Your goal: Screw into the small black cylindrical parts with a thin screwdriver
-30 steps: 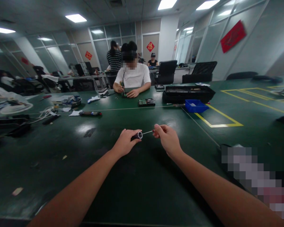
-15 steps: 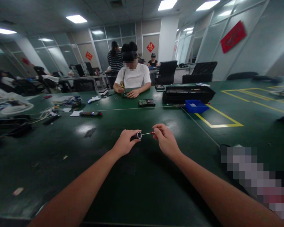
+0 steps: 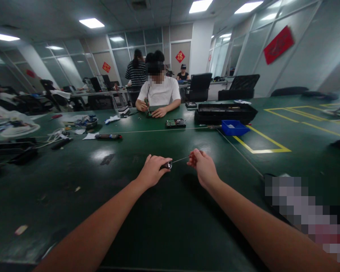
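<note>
My left hand point(image 3: 151, 172) is closed around a dark flashlight-like cylinder point(image 3: 168, 165), its silver-rimmed round end turned toward my right hand. The fingers and thumb cover most of the cylinder's body. Opposite it, my right hand point(image 3: 204, 169) pinches a screwdriver point(image 3: 180, 160) whose thin metal shaft points left at the rimmed end. The fingers largely hide the screwdriver's handle. Whether the shaft's tip touches the rim or sits just beside it, I cannot tell. Both hands are held over the green table point(image 3: 155, 223).
Across the table, a person in a white shirt point(image 3: 161, 92) works with a tool. Nearby are a circuit board device point(image 3: 175, 123), a long black tray point(image 3: 226, 113) and a blue bin point(image 3: 234, 127). A dark tool point(image 3: 109, 136) lies left; a partly pixelated object point(image 3: 297, 200) lies right.
My right hand has moved a little to the right and turned, and the screwdriver's handle is more hidden. My left hand has shifted slightly right with the cylinder.
</note>
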Tool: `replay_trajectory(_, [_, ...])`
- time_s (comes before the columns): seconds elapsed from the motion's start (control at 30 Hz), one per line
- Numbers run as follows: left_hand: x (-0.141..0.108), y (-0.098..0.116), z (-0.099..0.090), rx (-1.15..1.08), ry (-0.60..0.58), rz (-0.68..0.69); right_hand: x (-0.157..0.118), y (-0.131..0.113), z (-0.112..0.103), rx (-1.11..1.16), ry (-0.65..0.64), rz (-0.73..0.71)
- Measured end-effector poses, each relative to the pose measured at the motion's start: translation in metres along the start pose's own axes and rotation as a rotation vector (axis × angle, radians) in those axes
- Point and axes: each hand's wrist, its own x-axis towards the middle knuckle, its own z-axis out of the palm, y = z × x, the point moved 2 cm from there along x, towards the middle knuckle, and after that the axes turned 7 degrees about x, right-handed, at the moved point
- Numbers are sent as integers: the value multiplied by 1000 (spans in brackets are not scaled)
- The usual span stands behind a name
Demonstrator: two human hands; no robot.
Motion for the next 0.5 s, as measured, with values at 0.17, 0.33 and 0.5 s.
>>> replay_trajectory(0.17, [0,-1,1,-10,6,1,-7,-4,4,-181,-65,-136])
replay_trajectory(0.33, [0,-1,0,-18,25,17,-11,-7,7,-228,-87,-157])
replay_trajectory(0.5, [-1,0,-1,-15,31,28,-13,-10,9,-233,-100,-173])
